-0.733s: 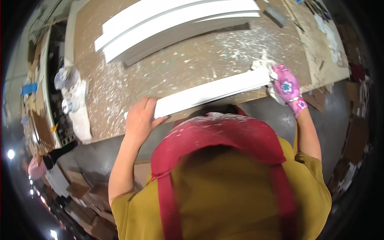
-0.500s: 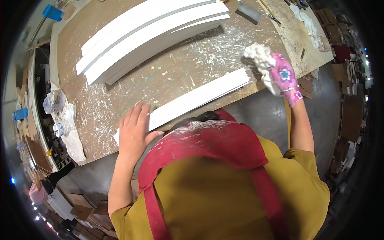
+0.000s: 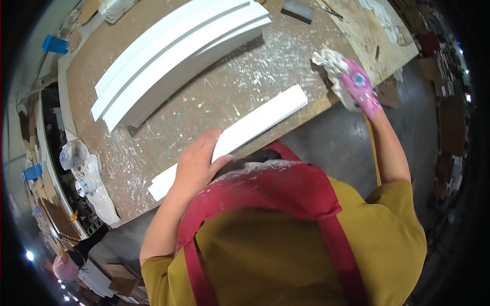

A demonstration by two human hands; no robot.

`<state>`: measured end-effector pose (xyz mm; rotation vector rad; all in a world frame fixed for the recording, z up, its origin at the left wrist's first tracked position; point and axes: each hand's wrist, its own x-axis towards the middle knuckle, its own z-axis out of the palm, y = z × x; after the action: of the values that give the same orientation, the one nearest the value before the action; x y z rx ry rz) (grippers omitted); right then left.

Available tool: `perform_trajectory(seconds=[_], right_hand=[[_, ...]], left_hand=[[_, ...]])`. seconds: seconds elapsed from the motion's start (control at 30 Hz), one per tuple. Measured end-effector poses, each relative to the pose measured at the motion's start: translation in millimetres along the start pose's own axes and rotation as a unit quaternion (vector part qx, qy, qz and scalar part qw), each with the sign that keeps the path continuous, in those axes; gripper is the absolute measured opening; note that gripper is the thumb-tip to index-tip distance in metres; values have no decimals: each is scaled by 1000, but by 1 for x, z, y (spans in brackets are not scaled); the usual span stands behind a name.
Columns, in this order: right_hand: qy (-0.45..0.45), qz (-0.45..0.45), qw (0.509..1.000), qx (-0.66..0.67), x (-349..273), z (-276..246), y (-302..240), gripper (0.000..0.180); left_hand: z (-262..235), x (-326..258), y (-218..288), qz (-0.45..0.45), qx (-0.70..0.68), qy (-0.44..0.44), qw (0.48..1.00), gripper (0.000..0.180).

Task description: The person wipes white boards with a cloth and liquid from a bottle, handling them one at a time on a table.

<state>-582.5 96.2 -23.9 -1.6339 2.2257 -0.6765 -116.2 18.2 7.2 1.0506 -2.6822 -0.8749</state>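
In the head view, we've got the left hand (image 3: pixel 198 158) gripping a white strip (image 3: pixel 260 121) that sticks out both sides of its fingers; past the far end, the pink-gloved right hand (image 3: pixel 358 84) is bunched around a white rag (image 3: pixel 331 62).

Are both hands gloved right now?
No, the left hand on the white strip is bare, while the right hand wears a pink flowered glove.

The left fingers (image 3: pixel 207 138) hide part of the white strip (image 3: pixel 263 118).
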Motion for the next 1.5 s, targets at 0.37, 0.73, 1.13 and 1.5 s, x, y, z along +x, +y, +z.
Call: perform_trajectory(seconds=[0.37, 0.73, 1.13, 1.5], right_hand=[[-202, 72, 933, 289, -15, 22, -112, 41], [-246, 58, 884, 393, -13, 22, -101, 20], [-197, -3, 914, 354, -20, 29, -91, 36], [-218, -41, 921, 320, -10, 35, -88, 50]], left_hand=[[6, 103, 17, -152, -324, -168, 918, 7], [33, 157, 38, -141, -375, -179, 898, 14], [32, 185, 61, -179, -410, -223, 866, 12], [5, 167, 24, -97, -371, -205, 901, 14]])
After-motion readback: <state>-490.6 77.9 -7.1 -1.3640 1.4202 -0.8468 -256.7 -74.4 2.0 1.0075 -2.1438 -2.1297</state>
